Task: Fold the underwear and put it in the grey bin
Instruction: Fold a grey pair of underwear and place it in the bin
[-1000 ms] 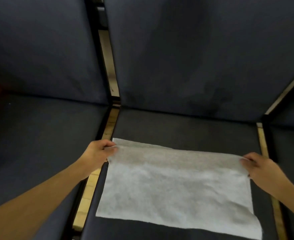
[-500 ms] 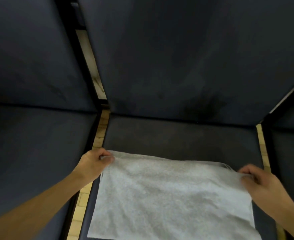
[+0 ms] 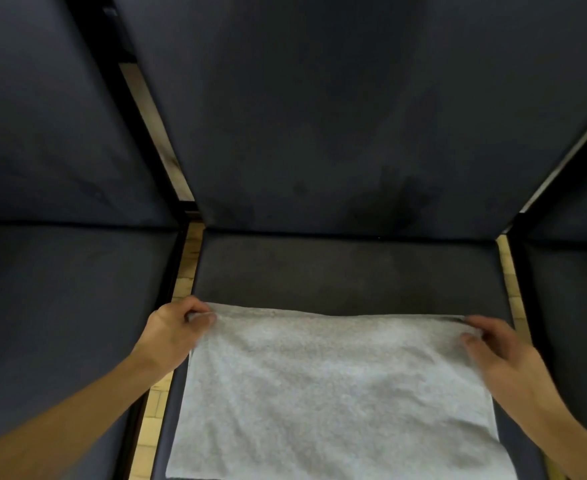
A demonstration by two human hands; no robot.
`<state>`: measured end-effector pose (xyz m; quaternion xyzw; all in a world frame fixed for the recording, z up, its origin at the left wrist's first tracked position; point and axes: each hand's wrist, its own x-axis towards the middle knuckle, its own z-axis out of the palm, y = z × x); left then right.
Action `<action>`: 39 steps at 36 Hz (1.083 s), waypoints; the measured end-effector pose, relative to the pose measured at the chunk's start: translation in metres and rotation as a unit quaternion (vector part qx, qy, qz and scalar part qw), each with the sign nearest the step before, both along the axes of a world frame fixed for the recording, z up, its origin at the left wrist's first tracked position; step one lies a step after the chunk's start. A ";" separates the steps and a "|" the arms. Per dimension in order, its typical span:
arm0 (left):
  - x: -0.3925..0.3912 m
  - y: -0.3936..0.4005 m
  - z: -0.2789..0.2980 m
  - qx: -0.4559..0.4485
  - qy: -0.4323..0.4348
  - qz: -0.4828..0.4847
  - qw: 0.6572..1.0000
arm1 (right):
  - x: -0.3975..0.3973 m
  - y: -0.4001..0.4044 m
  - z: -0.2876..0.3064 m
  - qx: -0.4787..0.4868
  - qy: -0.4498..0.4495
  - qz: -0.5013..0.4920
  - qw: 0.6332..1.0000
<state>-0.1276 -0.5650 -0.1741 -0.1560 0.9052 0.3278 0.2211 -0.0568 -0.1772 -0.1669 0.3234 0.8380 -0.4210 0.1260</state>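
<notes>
Simply flat, pale grey textured cloth

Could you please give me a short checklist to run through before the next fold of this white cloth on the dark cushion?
1. Left hand pinches the far left corner of the white cloth: ok.
2. Right hand pinches the far right corner: ok.
3. Far edge taut and roughly straight between the hands: ok.
4. Cloth lies flat on the seat cushion, only light wrinkles: ok.
5. Near edge fully on the cushion: cannot tell, it runs out of frame.
6. Grey bin within reach: cannot tell, none in view.
</notes>
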 end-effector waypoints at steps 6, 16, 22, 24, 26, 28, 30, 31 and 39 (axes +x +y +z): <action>-0.001 0.003 0.000 0.029 0.011 0.013 0.999 | -0.008 0.001 -0.008 0.051 -0.020 0.053 0.997; -0.013 -0.004 -0.001 0.016 -0.020 -0.031 0.999 | -0.023 0.012 -0.011 0.071 -0.002 -0.011 0.997; -0.013 0.003 -0.012 -0.029 0.003 -0.015 0.999 | -0.023 0.002 -0.005 0.121 -0.055 0.053 0.990; -0.012 0.009 -0.011 -0.077 0.028 -0.028 0.996 | -0.022 -0.006 -0.003 0.218 -0.060 0.113 0.968; -0.005 0.014 -0.011 -0.166 0.099 -0.070 0.979 | -0.019 -0.022 -0.003 0.329 -0.008 0.180 0.927; 0.008 0.024 -0.012 -0.260 0.185 -0.149 0.936 | -0.018 -0.045 -0.004 0.343 0.070 0.245 0.904; 0.025 0.045 -0.008 -0.267 0.230 -0.219 0.910 | -0.017 -0.071 -0.011 0.315 0.147 0.341 0.873; 0.036 0.057 -0.008 -0.249 0.222 -0.262 0.906 | -0.017 -0.083 -0.015 0.293 0.167 0.390 0.857; 0.092 0.098 -0.028 -0.207 0.155 -0.387 0.885 | -0.017 -0.081 -0.036 0.303 0.123 0.406 0.854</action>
